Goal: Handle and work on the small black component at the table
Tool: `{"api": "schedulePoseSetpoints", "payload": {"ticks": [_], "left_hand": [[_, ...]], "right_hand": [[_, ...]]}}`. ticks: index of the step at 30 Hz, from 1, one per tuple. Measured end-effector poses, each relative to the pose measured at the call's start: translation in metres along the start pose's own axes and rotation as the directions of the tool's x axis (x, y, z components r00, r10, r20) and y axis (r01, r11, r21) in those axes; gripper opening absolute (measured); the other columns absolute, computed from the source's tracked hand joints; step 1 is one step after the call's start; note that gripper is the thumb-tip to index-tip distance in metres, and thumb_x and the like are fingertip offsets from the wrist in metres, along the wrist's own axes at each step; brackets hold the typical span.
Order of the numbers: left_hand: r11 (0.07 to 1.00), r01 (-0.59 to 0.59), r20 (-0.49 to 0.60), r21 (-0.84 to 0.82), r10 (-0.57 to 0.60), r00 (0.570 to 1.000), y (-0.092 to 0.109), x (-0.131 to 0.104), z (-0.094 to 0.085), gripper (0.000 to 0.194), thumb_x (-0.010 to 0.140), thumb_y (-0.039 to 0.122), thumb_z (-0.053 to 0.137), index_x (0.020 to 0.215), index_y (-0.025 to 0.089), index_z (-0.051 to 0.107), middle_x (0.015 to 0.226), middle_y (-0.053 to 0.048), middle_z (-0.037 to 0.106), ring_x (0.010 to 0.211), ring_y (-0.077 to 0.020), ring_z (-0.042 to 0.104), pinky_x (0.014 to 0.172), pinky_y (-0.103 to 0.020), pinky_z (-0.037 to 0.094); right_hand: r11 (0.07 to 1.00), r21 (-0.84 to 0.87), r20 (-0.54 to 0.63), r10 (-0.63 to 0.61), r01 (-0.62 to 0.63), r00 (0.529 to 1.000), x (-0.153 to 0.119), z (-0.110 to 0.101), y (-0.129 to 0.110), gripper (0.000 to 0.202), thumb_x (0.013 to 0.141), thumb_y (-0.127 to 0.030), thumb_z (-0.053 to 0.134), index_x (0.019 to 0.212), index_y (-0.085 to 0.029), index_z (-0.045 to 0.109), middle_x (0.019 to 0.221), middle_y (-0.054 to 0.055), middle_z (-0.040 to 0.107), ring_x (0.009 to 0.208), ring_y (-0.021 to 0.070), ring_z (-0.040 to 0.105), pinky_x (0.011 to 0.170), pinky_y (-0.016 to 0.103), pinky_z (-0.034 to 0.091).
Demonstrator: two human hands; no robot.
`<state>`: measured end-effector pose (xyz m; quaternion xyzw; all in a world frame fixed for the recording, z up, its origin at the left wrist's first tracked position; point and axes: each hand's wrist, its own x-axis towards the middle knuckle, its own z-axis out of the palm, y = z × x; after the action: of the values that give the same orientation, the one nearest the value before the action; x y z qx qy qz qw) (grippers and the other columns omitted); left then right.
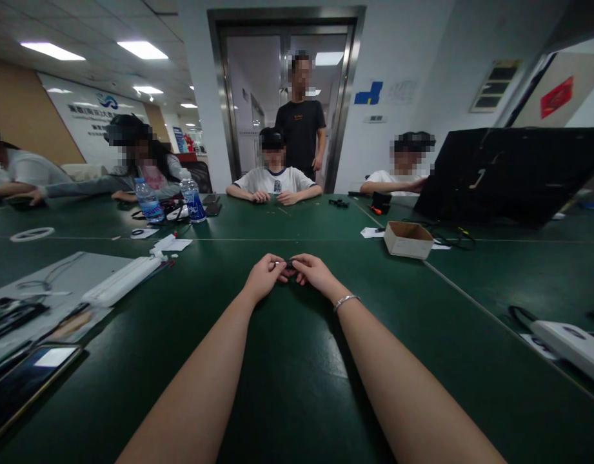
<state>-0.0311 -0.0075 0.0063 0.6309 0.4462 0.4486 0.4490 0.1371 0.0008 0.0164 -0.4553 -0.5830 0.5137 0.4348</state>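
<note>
My forearms stretch straight out over the green table (pixel 297 399), meeting ahead. My left hand (pixel 264 278) and right hand (pixel 315 273) pinch a small black object (pixel 289 264) between fingertips, knuckles up. Beyond, right, sits a cardboard box (pixel 407 239).

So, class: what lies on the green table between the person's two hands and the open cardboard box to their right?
Nothing: in the head view, bare green table separates the hands from the cardboard box.

Single head view — looks forward, down across green table (pixel 297 386), wide.
</note>
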Motion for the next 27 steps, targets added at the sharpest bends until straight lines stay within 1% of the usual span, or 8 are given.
{"api": "schedulePoseSetpoints", "payload": {"ticks": [5, 9, 13, 18, 23, 25, 27], "left_hand": [[0.999, 0.024, -0.06, 0.043, -0.021, 0.998, -0.007, 0.007, -0.001, 0.026, 0.088, 0.043, 0.055, 0.087, 0.017, 0.055, 0.071, -0.005, 0.069, 0.058, -0.0151, 0.065, 0.055, -0.024, 0.046], [0.991, 0.051, -0.113, 0.12, -0.037, 0.993, -0.014, 0.017, 0.0, 0.034, 0.086, 0.051, 0.055, 0.087, 0.017, 0.057, 0.073, -0.005, 0.07, 0.061, -0.0159, 0.066, 0.057, -0.025, 0.046], [0.983, 0.062, -0.128, 0.173, -0.04, 0.991, -0.017, 0.02, -0.001, 0.039, 0.086, 0.056, 0.053, 0.086, 0.017, 0.059, 0.073, -0.006, 0.07, 0.062, -0.016, 0.065, 0.058, -0.026, 0.046], [0.983, 0.061, -0.142, 0.171, -0.037, 0.989, -0.014, 0.018, -0.001, 0.044, 0.085, 0.06, 0.05, 0.083, 0.017, 0.058, 0.069, -0.005, 0.069, 0.059, -0.0151, 0.063, 0.056, -0.025, 0.045], [0.977, 0.079, -0.202, 0.198, -0.039, 0.979, -0.008, 0.017, 0.003, 0.05, 0.087, 0.063, 0.042, 0.079, 0.018, 0.06, 0.064, -0.004, 0.067, 0.054, -0.0146, 0.061, 0.055, -0.026, 0.044], [0.966, 0.096, -0.235, 0.239, -0.039, 0.971, -0.003, 0.014, 0.004, 0.052, 0.087, 0.064, 0.039, 0.076, 0.018, 0.061, 0.063, -0.003, 0.066, 0.053, -0.0148, 0.06, 0.056, -0.026, 0.043], [0.937, 0.134, -0.27, 0.323, -0.044, 0.962, 0.004, 0.01, 0.004, 0.054, 0.087, 0.066, 0.039, 0.072, 0.019, 0.062, 0.061, -0.003, 0.066, 0.054, -0.0156, 0.06, 0.056, -0.027, 0.042]], "right_hand": [[0.997, 0.076, 0.006, -0.004, 0.004, 1.0, 0.003, -0.002, 0.005, 0.009, 0.093, -0.008, 0.055, 0.099, -0.014, 0.057, 0.064, -0.002, 0.064, 0.042, 0.0058, 0.055, 0.037, 0.013, 0.045], [0.997, 0.077, -0.012, -0.006, 0.007, 1.0, 0.005, -0.002, 0.006, 0.011, 0.09, -0.006, 0.059, 0.098, -0.014, 0.057, 0.064, -0.002, 0.063, 0.041, 0.0058, 0.054, 0.037, 0.013, 0.045], [0.997, 0.071, -0.005, -0.029, 0.029, 1.0, 0.004, -0.003, 0.007, 0.016, 0.086, -0.005, 0.062, 0.099, -0.014, 0.058, 0.061, -0.004, 0.06, 0.042, 0.0067, 0.055, 0.038, 0.013, 0.045], [0.993, 0.091, 0.053, -0.075, 0.07, 0.996, 0.003, -0.006, 0.007, 0.024, 0.081, -0.006, 0.067, 0.102, -0.015, 0.057, 0.07, -0.003, 0.064, 0.046, 0.0062, 0.057, 0.041, 0.014, 0.046], [0.989, 0.105, 0.077, -0.115, 0.107, 0.99, 0.002, -0.006, 0.008, 0.031, 0.077, -0.009, 0.07, 0.103, -0.017, 0.056, 0.079, -0.001, 0.066, 0.048, 0.0065, 0.059, 0.041, 0.014, 0.047], [0.987, 0.104, 0.071, -0.129, 0.121, 0.989, 0.001, -0.006, 0.008, 0.032, 0.076, -0.009, 0.07, 0.103, -0.017, 0.055, 0.08, -0.001, 0.067, 0.048, 0.0064, 0.059, 0.041, 0.014, 0.047], [0.986, 0.099, 0.067, -0.143, 0.136, 0.987, 0.001, -0.005, 0.008, 0.032, 0.075, -0.01, 0.07, 0.102, -0.017, 0.056, 0.08, -0.001, 0.067, 0.048, 0.0062, 0.058, 0.041, 0.014, 0.047]]}}
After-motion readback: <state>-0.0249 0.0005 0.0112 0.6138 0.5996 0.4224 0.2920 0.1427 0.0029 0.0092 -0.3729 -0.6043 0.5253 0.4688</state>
